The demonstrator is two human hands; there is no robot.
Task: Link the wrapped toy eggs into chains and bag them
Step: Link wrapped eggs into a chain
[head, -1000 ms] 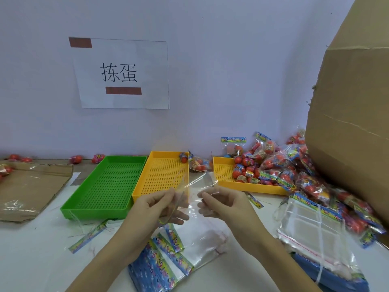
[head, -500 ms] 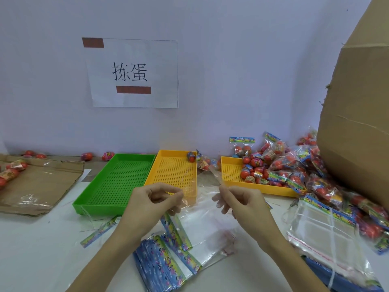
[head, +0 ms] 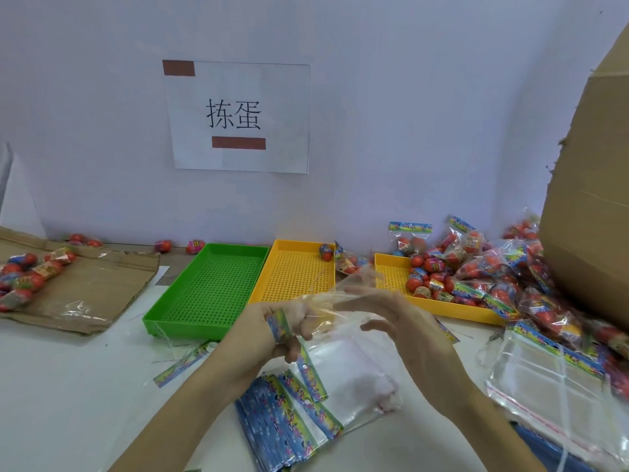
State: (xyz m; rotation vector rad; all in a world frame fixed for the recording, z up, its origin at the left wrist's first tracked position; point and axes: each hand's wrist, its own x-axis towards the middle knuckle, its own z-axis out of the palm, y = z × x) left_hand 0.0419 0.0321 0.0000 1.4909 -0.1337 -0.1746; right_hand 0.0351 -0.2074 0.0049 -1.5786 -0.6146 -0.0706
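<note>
Opening a clear plastic bag with a colourful header [head: 326,318], the left hand [head: 269,332] is pinching it, right hand [head: 401,321] fingers are spreading; loose red wrapped toy eggs [head: 429,277] are waiting.

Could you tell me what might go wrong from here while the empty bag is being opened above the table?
The left hand pinches the clear bag at its printed header while the right hand works its open fingers at the thin film; a hard pull might tear or crease it. The stack of empty bags lies right under the forearms and could be swept askew. The filled packs are heaped over the right yellow tray and may slide onto the table.
</note>
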